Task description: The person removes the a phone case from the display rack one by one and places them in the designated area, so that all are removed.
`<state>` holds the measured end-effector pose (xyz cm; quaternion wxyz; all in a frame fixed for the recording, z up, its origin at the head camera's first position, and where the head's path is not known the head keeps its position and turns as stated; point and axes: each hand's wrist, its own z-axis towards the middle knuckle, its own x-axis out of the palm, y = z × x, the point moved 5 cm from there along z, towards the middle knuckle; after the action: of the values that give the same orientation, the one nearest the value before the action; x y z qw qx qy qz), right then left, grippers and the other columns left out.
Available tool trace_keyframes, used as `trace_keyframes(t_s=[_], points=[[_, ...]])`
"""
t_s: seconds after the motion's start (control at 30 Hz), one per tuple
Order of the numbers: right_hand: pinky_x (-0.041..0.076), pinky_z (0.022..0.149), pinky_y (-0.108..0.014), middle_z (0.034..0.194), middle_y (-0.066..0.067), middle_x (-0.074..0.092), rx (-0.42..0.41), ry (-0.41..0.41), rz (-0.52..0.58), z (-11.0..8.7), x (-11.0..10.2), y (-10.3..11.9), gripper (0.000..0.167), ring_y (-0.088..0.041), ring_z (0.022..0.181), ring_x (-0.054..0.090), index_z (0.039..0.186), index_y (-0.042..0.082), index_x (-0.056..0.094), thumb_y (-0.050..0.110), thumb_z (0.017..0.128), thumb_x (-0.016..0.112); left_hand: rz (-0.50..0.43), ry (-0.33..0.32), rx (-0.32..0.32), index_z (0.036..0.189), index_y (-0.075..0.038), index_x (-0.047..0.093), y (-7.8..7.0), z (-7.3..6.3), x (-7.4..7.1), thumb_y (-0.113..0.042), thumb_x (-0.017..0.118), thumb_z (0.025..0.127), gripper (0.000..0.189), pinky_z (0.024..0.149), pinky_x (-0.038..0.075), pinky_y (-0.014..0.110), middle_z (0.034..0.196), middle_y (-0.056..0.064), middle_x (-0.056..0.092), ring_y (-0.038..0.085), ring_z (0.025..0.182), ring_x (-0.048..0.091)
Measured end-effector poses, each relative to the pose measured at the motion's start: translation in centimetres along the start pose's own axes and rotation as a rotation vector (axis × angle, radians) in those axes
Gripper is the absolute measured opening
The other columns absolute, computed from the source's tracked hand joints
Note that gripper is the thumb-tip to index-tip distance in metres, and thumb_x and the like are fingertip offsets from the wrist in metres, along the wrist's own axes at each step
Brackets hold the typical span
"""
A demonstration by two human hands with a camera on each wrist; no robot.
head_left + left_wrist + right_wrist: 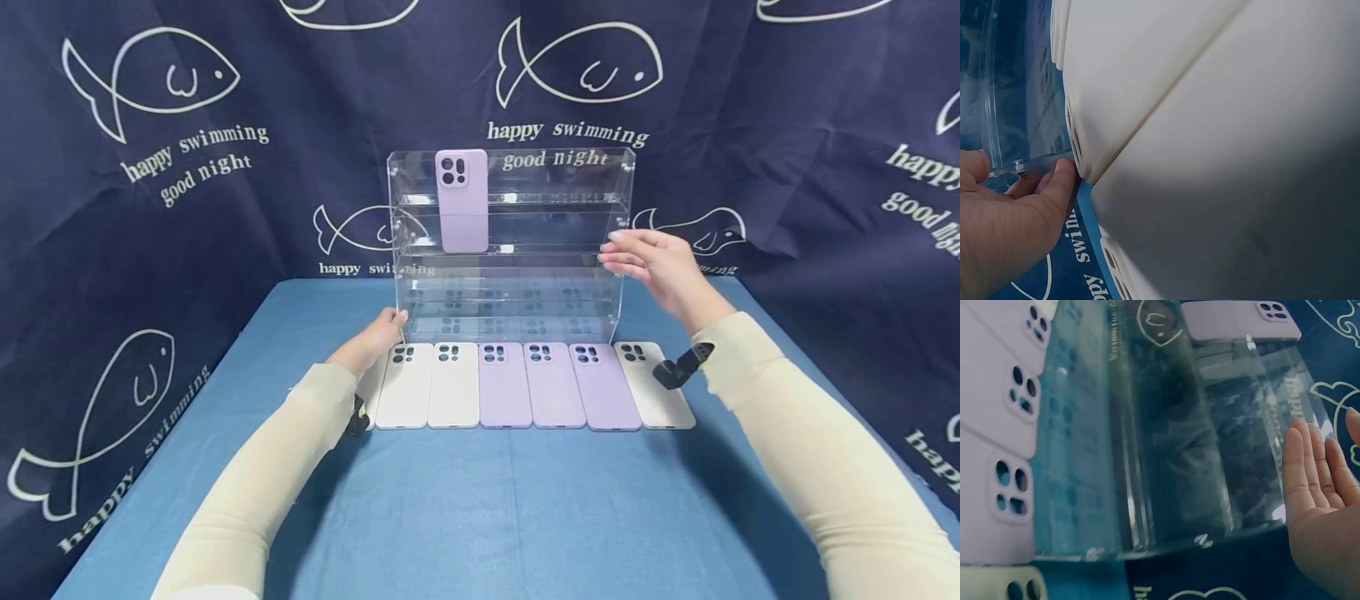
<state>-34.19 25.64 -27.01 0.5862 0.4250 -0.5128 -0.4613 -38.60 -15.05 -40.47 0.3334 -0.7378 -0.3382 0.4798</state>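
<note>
A clear acrylic display rack (555,229) with stepped shelves stands at the back of the table. One lilac phone case (463,225) leans upright on its upper left part, camera cutouts at the top. My left hand (372,340) pinches the rack's lower left side panel, thumb on one face and fingers on the other in the left wrist view. Beside the upper right side panel is my right hand (656,265), its fingers straight and holding nothing. In front of the rack lies a row of phone cases: three lilac ones (506,387) in the middle, white ones (454,387) at either end.
A blue cloth (480,508) covers the table. Dark blue fabric (435,75) with fish drawings hangs behind and at both sides. The leftmost white case (371,383) is partly hidden by my left arm, the rightmost white case (660,400) partly by the right wrist camera.
</note>
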Motion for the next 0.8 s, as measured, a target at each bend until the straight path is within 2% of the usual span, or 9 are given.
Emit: trace_keyframes(t_s=[0.17,0.33,0.43,0.6,0.8], points=[[0.063,0.081,-0.027,0.088,-0.008,0.075,0.019,0.012,0.017,1.0,1.9,0.9,0.019,-0.018,0.083,0.074,0.102,0.004,0.066,0.013,0.087,0.074,-0.014,-0.004,-0.002,0.150,-0.003,0.015,0.2,0.0,0.1,-0.039,0.021,0.107,0.057,0.124,0.020,0.051,0.155,0.024,0.025,0.038,0.142,0.033],[0.062,0.083,-0.028,0.090,-0.009,0.074,0.019,0.030,-0.005,1.7,3.8,1.6,0.031,-0.019,0.085,0.073,0.111,0.000,0.064,0.014,0.086,0.075,0.001,-0.014,0.007,0.150,-0.002,0.015,0.1,0.2,0.1,-0.038,0.022,0.108,0.056,0.124,0.021,0.050,0.154,0.025,0.025,0.039,0.141,0.034],[0.062,0.085,-0.028,0.091,-0.008,0.074,0.018,0.033,-0.020,2.0,4.6,1.7,0.032,-0.018,0.086,0.073,0.112,0.000,0.062,0.014,0.086,0.075,-0.008,-0.009,0.003,0.151,-0.003,0.014,0.0,0.3,0.2,-0.039,0.022,0.107,0.057,0.124,0.021,0.049,0.156,0.023,0.023,0.038,0.141,0.033],[0.062,0.086,-0.029,0.092,-0.010,0.073,0.009,0.014,-0.020,2.7,5.5,2.0,0.023,-0.019,0.085,0.073,0.103,0.003,0.066,0.013,0.085,0.076,-0.021,0.005,0.012,0.150,-0.002,0.015,-0.1,0.4,0.4,-0.038,0.023,0.108,0.056,0.124,0.024,0.047,0.155,0.024,0.023,0.036,0.142,0.033],[0.061,0.088,-0.031,0.093,-0.010,0.073,-0.009,0.012,-0.068,4.1,7.4,2.1,0.018,-0.020,0.086,0.072,0.099,0.004,0.068,0.010,0.084,0.076,-0.004,-0.016,-0.002,0.150,-0.003,0.014,-0.1,-0.2,0.1,-0.037,0.021,0.108,0.055,0.124,0.023,0.050,0.154,0.024,0.026,0.038,0.141,0.034]])
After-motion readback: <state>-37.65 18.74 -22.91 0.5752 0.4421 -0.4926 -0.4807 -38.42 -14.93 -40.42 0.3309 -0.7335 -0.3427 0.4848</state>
